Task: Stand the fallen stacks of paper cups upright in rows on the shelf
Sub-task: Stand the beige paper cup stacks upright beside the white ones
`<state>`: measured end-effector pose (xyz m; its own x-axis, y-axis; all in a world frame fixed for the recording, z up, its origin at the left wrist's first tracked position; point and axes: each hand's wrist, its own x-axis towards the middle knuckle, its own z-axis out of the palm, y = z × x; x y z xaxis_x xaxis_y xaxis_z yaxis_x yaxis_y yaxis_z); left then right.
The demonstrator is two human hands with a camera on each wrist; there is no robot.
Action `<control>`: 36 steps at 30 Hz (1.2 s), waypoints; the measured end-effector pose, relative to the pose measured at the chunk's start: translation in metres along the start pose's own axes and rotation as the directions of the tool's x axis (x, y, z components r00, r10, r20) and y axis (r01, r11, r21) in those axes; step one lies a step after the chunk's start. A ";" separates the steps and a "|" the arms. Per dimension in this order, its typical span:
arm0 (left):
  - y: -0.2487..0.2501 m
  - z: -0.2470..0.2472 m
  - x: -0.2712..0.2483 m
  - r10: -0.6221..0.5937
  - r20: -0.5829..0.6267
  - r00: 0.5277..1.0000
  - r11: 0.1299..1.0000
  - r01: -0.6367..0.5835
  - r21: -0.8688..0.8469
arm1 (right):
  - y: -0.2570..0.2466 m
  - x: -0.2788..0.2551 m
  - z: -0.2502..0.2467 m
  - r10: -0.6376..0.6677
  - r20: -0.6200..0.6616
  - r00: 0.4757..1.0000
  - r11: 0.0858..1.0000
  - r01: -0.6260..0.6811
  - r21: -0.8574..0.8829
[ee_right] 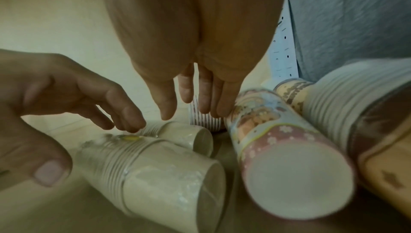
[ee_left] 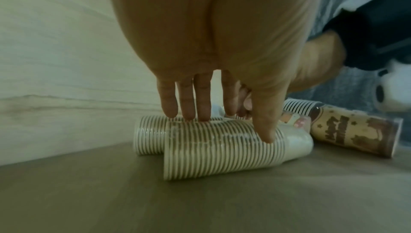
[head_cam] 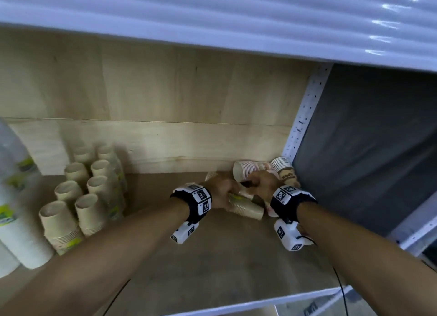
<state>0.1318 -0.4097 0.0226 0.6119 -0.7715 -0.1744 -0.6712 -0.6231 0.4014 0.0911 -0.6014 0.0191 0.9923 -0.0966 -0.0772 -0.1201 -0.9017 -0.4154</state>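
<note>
Several stacks of paper cups lie on their sides in the shelf's back right corner. My left hand (head_cam: 225,192) (ee_left: 227,127) grips a plain cream stack (head_cam: 247,208) (ee_left: 222,150) (ee_right: 155,171), fingers over its top and thumb on its near side. A second cream stack (ee_left: 151,136) (ee_right: 186,136) lies just behind it. My right hand (head_cam: 260,180) (ee_right: 191,112) reaches down with straight fingers that touch a pink flowered stack (head_cam: 248,170) (ee_right: 278,149), thumb free. A brown printed stack (head_cam: 286,171) (ee_left: 355,131) (ee_right: 378,149) lies against the corner.
Beige cup stacks (head_cam: 94,185) stand upright in two rows at the left, with wrapped white stacks (head_cam: 16,221) beside them. A perforated white post (head_cam: 305,116) bounds the right side. The upper shelf (head_cam: 212,19) hangs overhead. The bare shelf board (head_cam: 201,256) stretches towards me.
</note>
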 end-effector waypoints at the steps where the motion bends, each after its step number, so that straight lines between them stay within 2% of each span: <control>1: -0.001 0.001 0.002 -0.002 -0.003 1.000 1.000 0.002 0.030 | 0.000 0.001 0.002 -0.008 0.012 1.000 0.999 0.007 0.038; 3: -0.003 0.004 0.006 -0.014 0.026 1.000 0.998 0.012 0.060 | 0.003 0.006 0.006 -0.018 0.036 0.999 0.998 0.016 0.064; 6: -0.010 0.007 0.011 -0.022 0.045 0.999 0.999 0.020 0.035 | 0.003 0.009 0.009 -0.031 0.081 0.996 1.000 0.031 0.004; 10: -0.016 0.004 0.014 -0.024 0.098 0.995 0.992 0.012 0.129 | 0.001 0.014 0.015 -0.007 0.137 0.991 0.997 0.017 -0.071; 16: -0.021 0.002 0.015 0.002 0.176 0.984 0.989 -0.028 0.144 | 0.002 0.016 0.019 -0.011 0.142 0.990 0.990 0.030 -0.136; 23: -0.019 -0.005 0.010 0.009 0.196 0.981 0.984 -0.043 0.171 | -0.002 0.014 0.016 0.013 0.135 0.991 0.993 0.003 -0.116; 26: -0.021 -0.010 0.004 -0.001 0.183 0.983 0.982 -0.034 0.184 | -0.002 0.015 0.011 0.014 0.180 0.984 0.992 0.009 -0.126; 29: -0.029 -0.014 -0.003 -0.027 0.153 0.988 0.982 -0.003 0.187 | -0.004 0.014 0.007 0.047 0.173 0.984 0.991 -0.024 -0.133; 36: -0.043 -0.038 -0.032 -0.140 -0.021 0.990 0.973 0.142 0.184 | -0.034 0.001 -0.014 0.082 0.146 0.986 0.984 -0.057 -0.169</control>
<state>0.1569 -0.3529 0.0446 0.7086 -0.6735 -0.2102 -0.6431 -0.7391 0.2003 0.0964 -0.5766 0.0457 0.9642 -0.1077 -0.2425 -0.1696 -0.9530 -0.2512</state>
